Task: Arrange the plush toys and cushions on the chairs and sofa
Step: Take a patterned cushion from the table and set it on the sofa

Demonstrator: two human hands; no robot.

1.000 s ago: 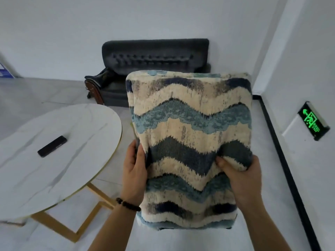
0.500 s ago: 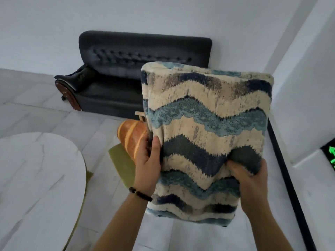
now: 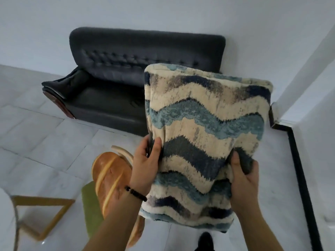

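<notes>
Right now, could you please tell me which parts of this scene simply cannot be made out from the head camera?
- Sofa: its right end is hidden behind the wavy-striped cushion held by the left hand and right hand.
- Bread-shaped plush: its lower part is covered by the left forearm.
- Green chair: only part of the seat and a curved wooden piece show.
- Table, bottom left: cut off by the frame edge.
</notes>
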